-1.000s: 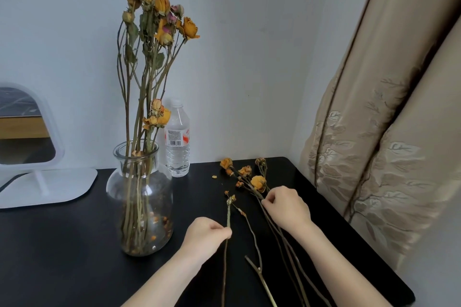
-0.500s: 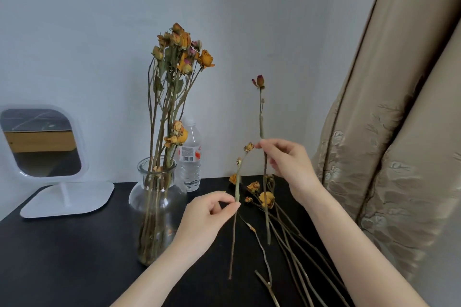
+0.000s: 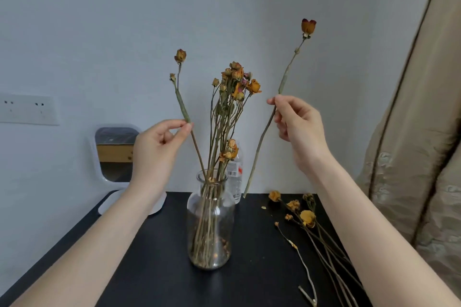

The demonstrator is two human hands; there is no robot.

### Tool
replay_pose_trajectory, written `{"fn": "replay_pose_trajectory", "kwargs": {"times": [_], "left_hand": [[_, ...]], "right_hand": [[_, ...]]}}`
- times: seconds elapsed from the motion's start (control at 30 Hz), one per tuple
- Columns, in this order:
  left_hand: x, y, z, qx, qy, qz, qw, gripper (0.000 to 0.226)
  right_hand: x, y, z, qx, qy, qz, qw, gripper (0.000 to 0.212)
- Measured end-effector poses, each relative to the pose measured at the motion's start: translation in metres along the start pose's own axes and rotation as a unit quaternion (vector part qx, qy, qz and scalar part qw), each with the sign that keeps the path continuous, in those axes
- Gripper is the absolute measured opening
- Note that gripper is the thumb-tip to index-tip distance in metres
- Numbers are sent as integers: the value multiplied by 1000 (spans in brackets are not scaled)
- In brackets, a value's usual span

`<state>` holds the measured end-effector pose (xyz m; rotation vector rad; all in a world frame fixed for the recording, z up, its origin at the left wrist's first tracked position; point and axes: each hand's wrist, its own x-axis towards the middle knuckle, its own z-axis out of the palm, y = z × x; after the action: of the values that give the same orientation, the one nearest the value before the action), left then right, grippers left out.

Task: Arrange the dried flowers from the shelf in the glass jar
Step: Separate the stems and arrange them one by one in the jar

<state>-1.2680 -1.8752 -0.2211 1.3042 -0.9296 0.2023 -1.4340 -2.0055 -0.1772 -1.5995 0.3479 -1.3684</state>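
Both hands have risen since the earlier frame and swung toward the clear, round-bellied glass jar (image 3: 197, 212), which stands near the middle of the black table (image 3: 149, 269). The left hand (image 3: 159, 147) pinches between thumb and forefinger a thin dried stem with two small orange buds (image 3: 183, 109). Its foot now reaches the jar's mouth, though I cannot tell whether it is already inside the rim or just in front of it. The right hand (image 3: 299, 127) pinches a longer dried stem topped by a dark red-orange bud (image 3: 284, 80), whose lower end hangs free just right of the jar, above the table. A tall bunch of dried orange and pink roses (image 3: 237, 82) already stands in the jar. Several loose dried flowers (image 3: 307, 217) lie on the table to the right. I judge the work well advanced but unfinished: these two stems first, then those lying loose.
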Motion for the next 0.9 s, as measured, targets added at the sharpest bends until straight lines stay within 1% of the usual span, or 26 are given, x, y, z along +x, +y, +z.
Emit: {"fn": "replay_pose_trajectory", "kwargs": {"times": [0.13,0.33,0.57,0.73,0.8,0.9], "left_hand": [[16,-11,16,2,13,-25,1000,15],[12,-33,29,6,9,-61,998,13],[-2,-56,31,78,-67,-103,989,6],[-7,-62,29,141,-153,-129,970,5],[-9,-64,29,149,-159,-140,966,5],[-9,-62,29,121,-161,-173,964,6]], "right_hand": [[0,1,11,-6,-12,1,1000,22],[-2,7,16,-12,-27,-1,1000,21],[1,10,18,-6,-31,-5,999,22],[4,11,21,-4,-33,-13,999,22],[4,13,23,-8,-31,-15,999,22],[2,18,26,-13,-33,-12,999,22]]}}
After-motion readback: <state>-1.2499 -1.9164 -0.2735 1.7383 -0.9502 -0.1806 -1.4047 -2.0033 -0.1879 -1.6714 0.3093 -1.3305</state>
